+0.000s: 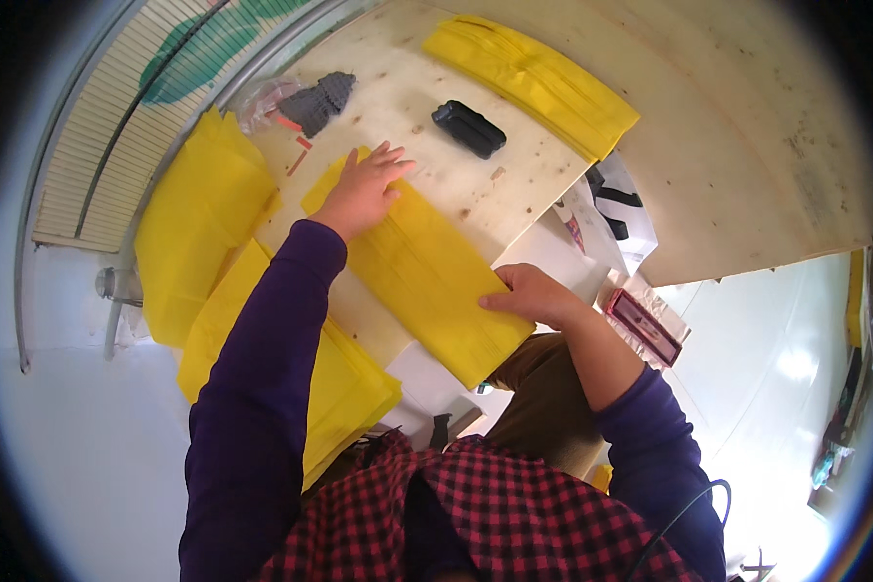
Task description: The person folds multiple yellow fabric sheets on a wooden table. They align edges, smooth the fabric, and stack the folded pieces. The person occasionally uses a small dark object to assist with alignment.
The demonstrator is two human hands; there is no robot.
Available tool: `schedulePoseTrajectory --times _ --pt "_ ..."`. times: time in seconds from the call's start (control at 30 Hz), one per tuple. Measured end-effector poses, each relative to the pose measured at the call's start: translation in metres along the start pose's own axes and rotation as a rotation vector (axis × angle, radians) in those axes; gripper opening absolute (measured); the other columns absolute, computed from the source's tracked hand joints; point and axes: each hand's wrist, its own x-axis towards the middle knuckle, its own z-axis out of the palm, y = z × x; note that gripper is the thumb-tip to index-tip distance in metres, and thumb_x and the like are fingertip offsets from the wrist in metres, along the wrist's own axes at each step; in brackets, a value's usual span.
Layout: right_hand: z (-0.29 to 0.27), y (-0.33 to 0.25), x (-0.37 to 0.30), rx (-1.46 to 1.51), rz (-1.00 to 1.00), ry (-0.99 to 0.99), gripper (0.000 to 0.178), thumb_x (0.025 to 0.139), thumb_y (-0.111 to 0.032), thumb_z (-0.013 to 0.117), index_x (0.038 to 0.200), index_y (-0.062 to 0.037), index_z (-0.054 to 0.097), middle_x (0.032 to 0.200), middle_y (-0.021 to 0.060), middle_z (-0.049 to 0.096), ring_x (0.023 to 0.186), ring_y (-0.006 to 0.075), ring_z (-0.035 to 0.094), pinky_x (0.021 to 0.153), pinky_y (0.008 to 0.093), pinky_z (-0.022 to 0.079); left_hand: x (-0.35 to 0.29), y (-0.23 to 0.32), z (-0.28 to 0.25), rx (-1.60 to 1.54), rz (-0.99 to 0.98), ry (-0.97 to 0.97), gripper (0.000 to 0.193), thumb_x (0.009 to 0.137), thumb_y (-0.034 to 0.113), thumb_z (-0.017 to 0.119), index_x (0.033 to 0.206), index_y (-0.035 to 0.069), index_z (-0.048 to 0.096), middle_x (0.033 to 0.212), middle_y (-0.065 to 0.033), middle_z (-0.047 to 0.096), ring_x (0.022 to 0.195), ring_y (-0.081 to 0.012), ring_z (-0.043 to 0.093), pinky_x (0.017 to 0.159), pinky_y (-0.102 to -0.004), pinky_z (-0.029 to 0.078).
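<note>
A long folded piece of yellow sheet material [417, 262] lies slantwise across the wooden table and juts past its near edge. My left hand [364, 189] rests on its far end with the fingers spread flat. At the near right corner, my right hand [529, 296] pinches the edge, thumb on top and fingers underneath. Left of it, a loose yellow sheet [199, 228] and a stack of yellow sheets [344, 388] lie partly beneath my left forearm.
At the table's far side lies a thick folded yellow bundle [533, 82]. A black tray-like object [469, 129] and a grey knitted cloth [318, 103] sit on the wooden tabletop [398, 87]. A dark red rectangular frame-like object [643, 328] is on the right, below the table.
</note>
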Motion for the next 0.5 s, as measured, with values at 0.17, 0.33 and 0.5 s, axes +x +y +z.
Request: schedulePoseTrajectory --times 0.17,0.33,0.5 --pt "0.002 0.004 0.001 0.027 0.065 0.01 0.031 0.082 -0.016 0.068 0.106 0.0034 0.066 0.088 0.0045 0.068 0.078 0.0118 0.063 0.071 0.0277 0.051 -0.021 0.012 -0.006 -0.064 -0.02 0.079 0.05 0.085 0.007 0.061 0.134 0.014 0.052 0.144 -0.0097 0.045 0.14 -0.0276 0.031 0.113 -0.0511 0.022" --pt "0.002 0.002 -0.004 0.216 0.044 0.03 0.034 0.083 -0.014 0.067 0.11 0.0056 0.063 0.091 0.0067 0.067 0.079 0.0134 0.064 0.072 0.0277 0.052 -0.042 0.01 -0.019 -0.067 0.003 0.089 0.047 0.085 0.008 0.062 0.132 0.011 0.053 0.141 -0.0127 0.047 0.134 -0.0291 0.039 0.11 -0.0403 0.032" --pt "0.003 -0.006 -0.008 0.234 0.041 0.045 0.035 0.083 -0.013 0.066 0.112 0.0061 0.062 0.095 0.0078 0.067 0.08 0.0142 0.064 0.073 0.0275 0.052 -0.062 0.013 -0.033 -0.166 -0.029 0.159 0.046 0.086 0.009 0.062 0.131 0.009 0.054 0.136 -0.0151 0.052 0.127 -0.0327 0.046 0.107 -0.0388 0.036"
